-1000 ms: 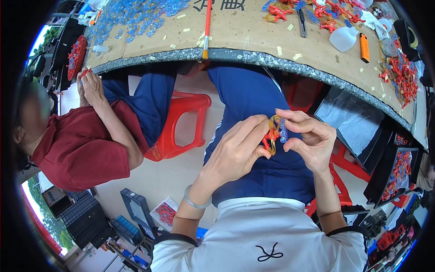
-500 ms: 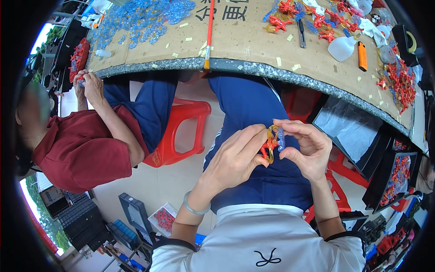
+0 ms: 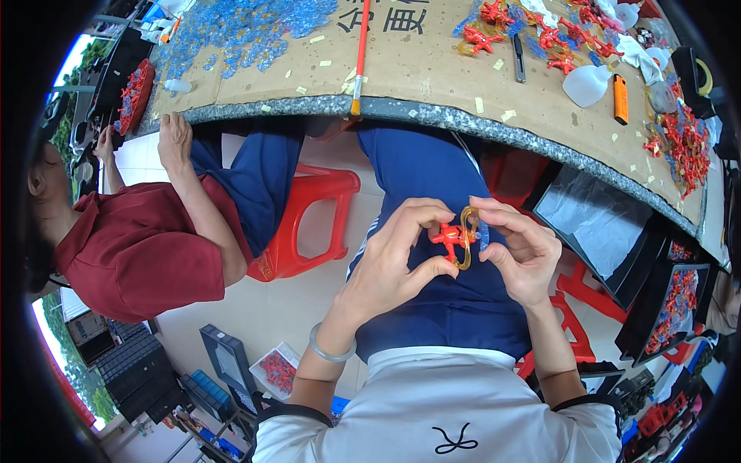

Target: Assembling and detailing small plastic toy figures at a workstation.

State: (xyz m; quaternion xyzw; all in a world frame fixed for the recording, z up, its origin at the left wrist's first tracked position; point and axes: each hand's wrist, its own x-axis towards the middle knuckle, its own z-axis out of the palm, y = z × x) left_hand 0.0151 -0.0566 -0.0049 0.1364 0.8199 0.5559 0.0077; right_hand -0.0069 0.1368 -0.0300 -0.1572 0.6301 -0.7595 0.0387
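Observation:
Over my lap, my left hand point(image 3: 397, 251) pinches a small red toy figure point(image 3: 448, 239) that has a curved, see-through amber piece point(image 3: 468, 220) at its right side. Its index finger and thumb rest at the amber piece's upper and lower ends. From the other side, my right hand point(image 3: 529, 251) grips a see-through blue piece point(image 3: 484, 234) between thumb and fingers. The blue piece lies against the amber one; whether they are joined I cannot tell.
Ahead is a cardboard-covered table with blue clear pieces point(image 3: 247, 35), a brush point(image 3: 360, 62), a knife point(image 3: 519, 60), a white bottle point(image 3: 587, 85), an orange lighter point(image 3: 620, 100) and red figures point(image 3: 683, 150). A co-worker point(image 3: 147, 247) sits left on a red stool point(image 3: 340, 216).
My left fingers have spread and shifted, so more of the red figure shows. The co-worker's hands have moved apart, one to the table edge, the other toward the red tray.

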